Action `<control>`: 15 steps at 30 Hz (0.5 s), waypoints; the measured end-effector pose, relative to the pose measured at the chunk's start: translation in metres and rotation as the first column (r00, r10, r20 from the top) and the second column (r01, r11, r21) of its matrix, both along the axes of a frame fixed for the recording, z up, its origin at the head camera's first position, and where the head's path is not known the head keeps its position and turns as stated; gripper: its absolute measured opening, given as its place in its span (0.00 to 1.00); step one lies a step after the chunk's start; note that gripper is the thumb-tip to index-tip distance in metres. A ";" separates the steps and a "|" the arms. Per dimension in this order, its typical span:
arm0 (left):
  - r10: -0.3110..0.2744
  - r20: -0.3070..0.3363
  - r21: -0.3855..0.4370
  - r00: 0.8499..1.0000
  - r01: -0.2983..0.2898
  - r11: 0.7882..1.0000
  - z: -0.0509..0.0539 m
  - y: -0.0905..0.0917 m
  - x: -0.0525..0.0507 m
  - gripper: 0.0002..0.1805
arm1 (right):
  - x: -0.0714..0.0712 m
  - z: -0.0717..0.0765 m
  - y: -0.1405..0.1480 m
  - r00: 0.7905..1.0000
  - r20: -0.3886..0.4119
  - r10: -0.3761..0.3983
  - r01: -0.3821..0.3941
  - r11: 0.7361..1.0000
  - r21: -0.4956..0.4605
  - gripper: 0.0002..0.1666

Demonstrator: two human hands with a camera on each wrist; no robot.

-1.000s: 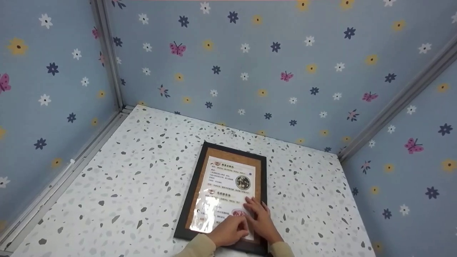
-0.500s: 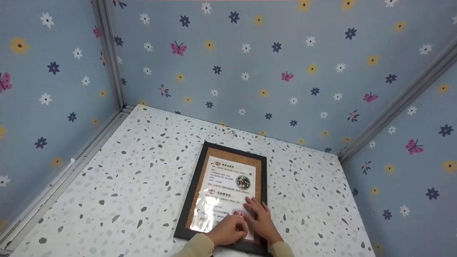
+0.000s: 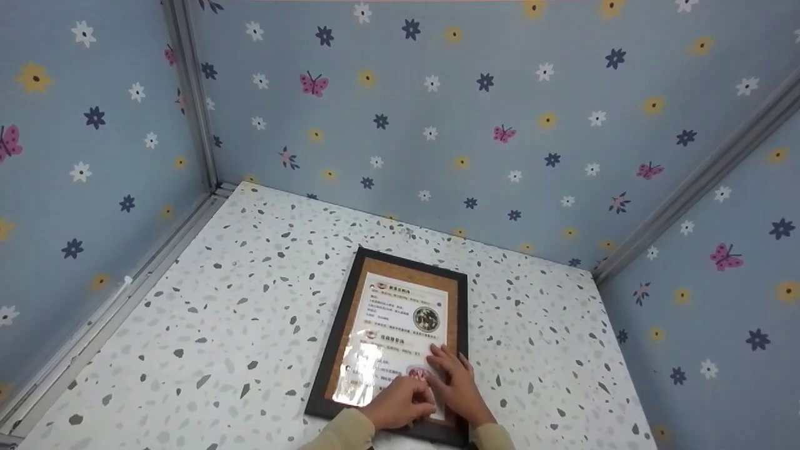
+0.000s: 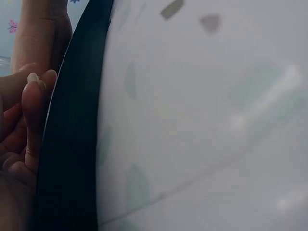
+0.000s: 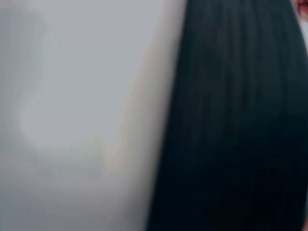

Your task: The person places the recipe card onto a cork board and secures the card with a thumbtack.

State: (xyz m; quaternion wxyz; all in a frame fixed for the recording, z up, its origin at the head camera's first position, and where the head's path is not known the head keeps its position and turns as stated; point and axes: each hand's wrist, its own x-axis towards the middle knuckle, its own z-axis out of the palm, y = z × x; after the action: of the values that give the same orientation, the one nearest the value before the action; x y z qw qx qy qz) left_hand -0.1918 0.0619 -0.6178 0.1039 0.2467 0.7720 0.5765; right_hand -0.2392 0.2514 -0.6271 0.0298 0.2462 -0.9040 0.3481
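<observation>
A cork board (image 3: 409, 270) with a black frame (image 3: 329, 356) lies on the table, bearing a glossy printed sheet (image 3: 387, 312) with text and food pictures. Near the sheet's lower right, my left hand (image 3: 400, 403) has its fingers curled and the tips pinched together. The left wrist view shows a small pale thing (image 4: 42, 83) between those fingertips, mostly hidden; its kind is unclear. My right hand (image 3: 459, 384) rests with spread fingers on the sheet's right side and the cork beside it. A small blue dot (image 3: 439, 304), perhaps a pushpin head, sits at the sheet's upper right.
The white speckled tabletop (image 3: 250, 281) spreads around the board. Blue flowered panels (image 3: 406, 112) stand at the back and both sides, joined by grey metal posts (image 3: 194, 100). The right wrist view is blurred, mostly black frame edge and tabletop.
Both hands keep almost the same place on the board. Only the left fingertips shift very slightly; the board and sheet have not moved.
</observation>
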 end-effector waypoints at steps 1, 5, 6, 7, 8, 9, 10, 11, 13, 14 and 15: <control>-0.004 -0.017 -0.016 1.000 0.003 1.000 0.000 0.000 0.000 0.05 | 0.000 0.000 0.000 1.000 -0.004 0.001 -0.001 1.000 -0.001 0.19; -0.023 -0.090 -0.083 0.996 0.016 0.996 0.001 0.000 0.000 0.04 | 0.001 0.000 0.000 1.000 -0.017 0.008 -0.008 1.000 -0.006 0.19; -0.027 -0.110 -0.098 0.994 0.016 0.995 0.001 0.000 0.000 0.05 | 0.001 0.000 -0.001 1.000 -0.017 0.011 -0.011 1.000 -0.011 0.19; -0.029 -0.124 -0.110 0.992 0.015 0.994 0.001 0.000 0.000 0.05 | 0.001 0.001 -0.001 1.000 -0.017 0.013 -0.013 1.000 -0.015 0.19; -0.026 -0.126 -0.118 0.992 0.011 0.993 0.002 0.000 0.000 0.05 | 0.001 0.001 -0.001 1.000 -0.013 0.013 -0.013 1.000 -0.019 0.19; -0.021 -0.115 -0.117 0.993 0.007 0.993 0.002 0.000 0.000 0.05 | 0.001 0.002 -0.001 1.000 -0.013 0.012 -0.013 1.000 -0.021 0.19; -0.015 -0.102 -0.112 0.995 0.003 0.994 0.002 0.000 0.000 0.05 | 0.002 0.002 -0.002 1.000 -0.004 0.011 -0.011 1.000 -0.025 0.19; -0.006 -0.083 -0.104 0.997 -0.003 0.995 0.001 0.000 0.000 0.05 | 0.002 0.003 -0.002 1.000 0.009 0.008 -0.007 1.000 -0.030 0.19; 0.009 -0.044 -0.084 0.999 -0.012 0.996 0.001 0.001 0.000 0.03 | 0.002 0.004 -0.002 1.000 0.024 0.000 0.001 1.000 -0.024 0.19; 0.014 -0.022 -0.076 1.000 -0.015 0.997 0.001 0.001 0.000 0.03 | 0.002 0.004 -0.002 0.999 0.033 -0.004 0.004 1.000 -0.020 0.19; 0.015 -0.008 -0.068 1.000 -0.016 0.998 0.001 0.001 -0.001 0.03 | 0.002 0.004 -0.002 0.999 0.040 -0.005 0.006 1.000 -0.017 0.19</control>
State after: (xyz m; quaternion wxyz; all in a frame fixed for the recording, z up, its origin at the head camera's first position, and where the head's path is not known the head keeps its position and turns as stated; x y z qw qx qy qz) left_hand -0.1924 0.0627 -0.6168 0.1048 0.2393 0.7933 0.5499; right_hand -0.2372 0.2490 -0.6228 0.0147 0.2362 -0.9021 0.3607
